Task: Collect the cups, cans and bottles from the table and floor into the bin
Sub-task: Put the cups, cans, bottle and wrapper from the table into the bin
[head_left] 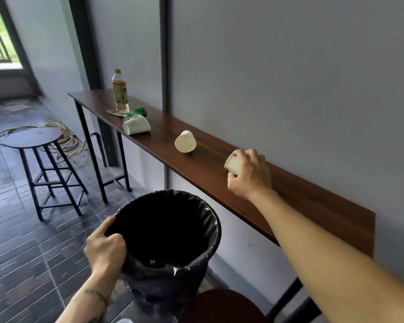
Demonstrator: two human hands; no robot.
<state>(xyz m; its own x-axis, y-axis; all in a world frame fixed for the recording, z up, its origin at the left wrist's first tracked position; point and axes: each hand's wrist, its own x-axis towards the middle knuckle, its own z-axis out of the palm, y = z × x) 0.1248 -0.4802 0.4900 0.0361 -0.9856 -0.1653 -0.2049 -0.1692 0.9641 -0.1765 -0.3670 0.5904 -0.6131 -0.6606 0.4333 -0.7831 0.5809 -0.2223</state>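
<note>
My left hand [105, 247] grips the rim of a bin lined with a black bag [210, 231], held up beside the narrow wooden table [219, 180]. My right hand [248, 174] is closed around a white paper cup [232, 164] just above the tabletop. Farther along lies a second paper cup [185, 141] on its side, then a third cup [137, 125] tipped over beside a green can [137, 112]. A clear plastic bottle [120, 91] with yellowish liquid stands upright near the far end. Something small shows at the bin's bottom.
A round black stool [28, 137] stands left of the table on the dark tiled floor. A coiled hose [63, 138] lies behind it. Another round brown seat [222, 306] is just below the bin. A grey wall runs along the table's right side.
</note>
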